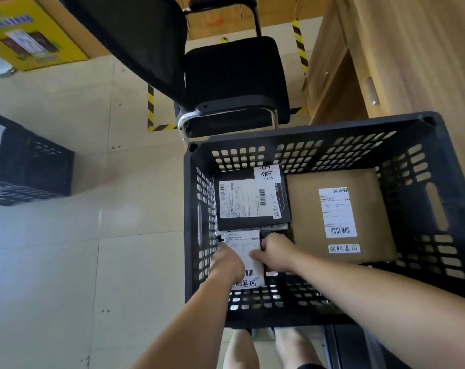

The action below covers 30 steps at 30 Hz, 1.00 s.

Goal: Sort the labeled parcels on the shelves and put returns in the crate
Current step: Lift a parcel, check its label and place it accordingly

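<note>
Both hands are down in the black crate, lower right of the frame. The left hand grips the left edge of a small white-labelled parcel, and the right hand curls round its right edge. Just above it lies a black parcel; a brown cardboard parcel sits to the right. An office chair stands above the crate.

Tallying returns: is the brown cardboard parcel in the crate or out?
In. The brown parcel lies flat, label up, on the floor of the black crate, inside its perforated walls.
</note>
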{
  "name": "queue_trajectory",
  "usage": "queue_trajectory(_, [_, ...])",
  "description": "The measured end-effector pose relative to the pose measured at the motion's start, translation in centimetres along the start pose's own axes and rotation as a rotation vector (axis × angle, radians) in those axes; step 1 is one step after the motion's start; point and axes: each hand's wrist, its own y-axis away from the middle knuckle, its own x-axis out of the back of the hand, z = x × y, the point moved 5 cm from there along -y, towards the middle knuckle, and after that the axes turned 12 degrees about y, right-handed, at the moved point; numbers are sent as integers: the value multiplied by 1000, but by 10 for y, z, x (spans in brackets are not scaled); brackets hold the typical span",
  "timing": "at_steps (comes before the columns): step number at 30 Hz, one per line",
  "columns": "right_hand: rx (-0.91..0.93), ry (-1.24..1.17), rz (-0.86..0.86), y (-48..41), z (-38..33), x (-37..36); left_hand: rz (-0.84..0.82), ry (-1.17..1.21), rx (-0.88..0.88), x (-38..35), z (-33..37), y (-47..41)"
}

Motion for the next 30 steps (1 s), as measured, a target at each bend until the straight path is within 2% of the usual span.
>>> queue_trajectory(4, [24,7,1,-9,0,-7,61,-81,-8,3,4,-10])
queue_trajectory(10, [8,-27,3,-22,21,-20,131,-39,-34,-11,-2,-19])
queue_trajectory(15, [-12,53,36,-29,9,-27,148,-134,-38,-7,-6,-31])
queue_trajectory(20, [-75,6,45,-35,-2,-31,132,-149,-12,-3,-4,-31])
queue_trajectory(25, [-162,-51,91,-27,8,-27,133,-148,-139,3,2,-4])
queue_trajectory(30, [-173,-90,131,-28,7,-30,173,-225,-166,2,7,6])
